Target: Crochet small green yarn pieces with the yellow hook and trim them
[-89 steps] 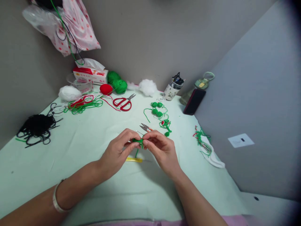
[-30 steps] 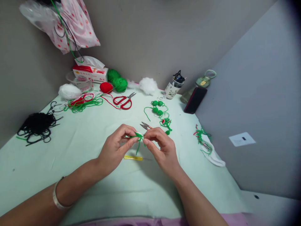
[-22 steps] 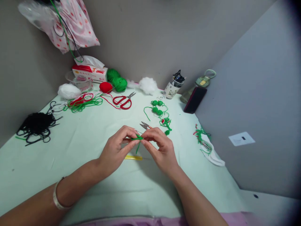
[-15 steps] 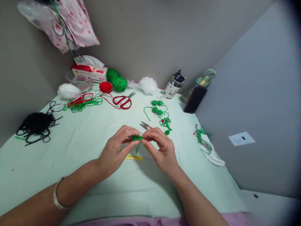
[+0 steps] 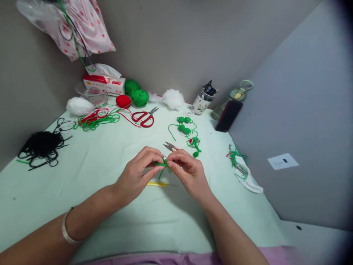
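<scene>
Between both hands is a small green crochet piece (image 5: 160, 163) with a loose yarn tail hanging below it. My left hand (image 5: 138, 171) pinches its left part between thumb and fingers. At its right end my right hand (image 5: 187, 173) is closed, thumb against fingertips, on green yarn from the piece; a thin needle-like line shows near the fingertips, too small to be sure of. Under the hands lies a yellow-handled crochet hook (image 5: 157, 184). Small thread snips (image 5: 171, 146) lie just beyond my right hand, partly hidden by it.
Red-handled scissors (image 5: 143, 118), green yarn balls (image 5: 139, 97), a red ball (image 5: 123, 101) and white stuffing (image 5: 173, 98) lie toward the back. Small green crocheted balls (image 5: 184, 129) sit beyond my right hand. Black yarn (image 5: 42, 147) is at left; a phone (image 5: 228, 116) leans on a bottle at right.
The green piece has turned and looks narrower, and a loop of green yarn now shows below my right fingertips. Both hands stay in nearly the same place.
</scene>
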`<action>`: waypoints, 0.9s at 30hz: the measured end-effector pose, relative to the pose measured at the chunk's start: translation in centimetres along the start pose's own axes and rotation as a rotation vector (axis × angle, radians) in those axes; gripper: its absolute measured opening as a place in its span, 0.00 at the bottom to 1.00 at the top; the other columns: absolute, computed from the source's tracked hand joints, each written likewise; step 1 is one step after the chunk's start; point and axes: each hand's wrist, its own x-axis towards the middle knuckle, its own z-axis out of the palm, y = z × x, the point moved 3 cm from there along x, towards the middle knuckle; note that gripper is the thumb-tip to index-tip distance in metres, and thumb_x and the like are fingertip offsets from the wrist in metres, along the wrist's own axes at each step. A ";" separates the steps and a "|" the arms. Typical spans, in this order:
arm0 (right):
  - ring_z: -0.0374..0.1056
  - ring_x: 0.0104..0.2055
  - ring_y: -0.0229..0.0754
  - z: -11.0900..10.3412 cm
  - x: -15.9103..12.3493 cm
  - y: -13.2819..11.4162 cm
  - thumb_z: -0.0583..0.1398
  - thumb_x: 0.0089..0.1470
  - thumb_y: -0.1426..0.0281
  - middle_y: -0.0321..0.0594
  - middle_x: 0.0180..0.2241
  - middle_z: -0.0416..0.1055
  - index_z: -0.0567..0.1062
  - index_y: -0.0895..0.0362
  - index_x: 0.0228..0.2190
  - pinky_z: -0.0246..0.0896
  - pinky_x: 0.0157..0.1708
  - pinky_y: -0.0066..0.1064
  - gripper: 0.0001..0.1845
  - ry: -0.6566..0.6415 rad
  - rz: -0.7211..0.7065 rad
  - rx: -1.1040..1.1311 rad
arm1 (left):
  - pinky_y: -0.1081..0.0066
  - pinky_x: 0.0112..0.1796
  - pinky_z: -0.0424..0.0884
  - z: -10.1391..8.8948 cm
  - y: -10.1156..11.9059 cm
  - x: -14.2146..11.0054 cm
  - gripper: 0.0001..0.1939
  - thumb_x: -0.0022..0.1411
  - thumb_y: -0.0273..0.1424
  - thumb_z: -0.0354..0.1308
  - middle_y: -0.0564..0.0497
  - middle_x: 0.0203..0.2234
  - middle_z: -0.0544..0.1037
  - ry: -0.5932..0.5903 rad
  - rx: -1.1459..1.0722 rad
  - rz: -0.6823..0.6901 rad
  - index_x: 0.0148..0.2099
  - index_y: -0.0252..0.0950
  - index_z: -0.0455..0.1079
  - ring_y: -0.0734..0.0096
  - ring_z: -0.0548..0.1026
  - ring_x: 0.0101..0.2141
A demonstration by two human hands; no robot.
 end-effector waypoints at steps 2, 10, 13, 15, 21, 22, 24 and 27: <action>0.68 0.35 0.38 -0.1 0.1 0.1 0.62 0.58 0.72 0.37 0.31 0.72 0.76 0.55 0.29 0.65 0.36 0.30 0.06 -0.027 0.051 0.001 | 0.74 0.40 0.76 0.1 -0.1 -0.1 0.07 0.67 0.21 0.58 0.48 0.42 0.73 -0.013 0.015 0.011 0.44 0.37 0.70 0.71 0.75 0.42; 0.67 0.32 0.35 -0.3 -0.1 0.5 0.63 0.56 0.72 0.35 0.31 0.70 0.75 0.56 0.29 0.64 0.34 0.29 0.03 -0.113 0.115 -0.092 | 0.73 0.41 0.75 0.4 -0.4 -0.2 0.10 0.67 0.19 0.56 0.48 0.43 0.71 -0.116 0.051 0.045 0.46 0.38 0.65 0.71 0.74 0.43; 0.66 0.30 0.34 -0.3 -0.3 0.7 0.63 0.56 0.72 0.35 0.31 0.69 0.75 0.56 0.29 0.63 0.31 0.28 0.04 -0.099 0.116 -0.130 | 0.74 0.42 0.74 0.5 -0.3 -0.2 0.14 0.66 0.16 0.55 0.49 0.43 0.71 -0.153 0.073 0.085 0.48 0.38 0.66 0.72 0.74 0.43; 0.65 0.29 0.34 -0.3 -0.2 0.8 0.62 0.56 0.72 0.35 0.31 0.69 0.75 0.56 0.28 0.62 0.31 0.28 0.04 -0.091 0.114 -0.146 | 0.75 0.42 0.73 0.6 -0.2 -0.2 0.13 0.66 0.16 0.54 0.49 0.43 0.70 -0.168 0.076 0.094 0.47 0.39 0.68 0.74 0.74 0.42; 0.66 0.32 0.37 -0.5 0.1 0.4 0.61 0.58 0.69 0.37 0.30 0.70 0.76 0.56 0.28 0.65 0.34 0.30 0.07 -0.132 0.135 -0.092 | 0.75 0.41 0.74 0.5 -0.3 -0.1 0.08 0.67 0.20 0.57 0.49 0.41 0.72 -0.131 0.003 0.032 0.44 0.38 0.70 0.73 0.74 0.41; 0.66 0.33 0.37 -0.5 0.1 0.2 0.61 0.59 0.68 0.37 0.29 0.70 0.76 0.56 0.28 0.65 0.36 0.30 0.08 -0.137 0.137 -0.083 | 0.75 0.40 0.74 0.5 -0.4 -0.1 0.07 0.67 0.21 0.57 0.50 0.41 0.72 -0.119 -0.027 0.001 0.43 0.38 0.70 0.73 0.74 0.40; 0.66 0.33 0.38 -0.6 0.1 -0.1 0.60 0.61 0.68 0.37 0.29 0.70 0.76 0.56 0.28 0.65 0.38 0.32 0.10 -0.141 0.136 -0.068 | 0.75 0.38 0.75 0.5 -0.4 -0.2 0.05 0.67 0.22 0.58 0.50 0.40 0.72 -0.101 -0.086 -0.058 0.42 0.38 0.69 0.73 0.75 0.40; 0.67 0.35 0.39 -0.6 0.1 -0.2 0.60 0.60 0.68 0.37 0.31 0.72 0.77 0.55 0.30 0.65 0.41 0.33 0.08 -0.138 0.133 -0.058 | 0.74 0.38 0.77 0.5 -0.5 -0.3 0.06 0.67 0.23 0.58 0.50 0.40 0.72 -0.076 -0.146 -0.107 0.44 0.39 0.68 0.73 0.75 0.39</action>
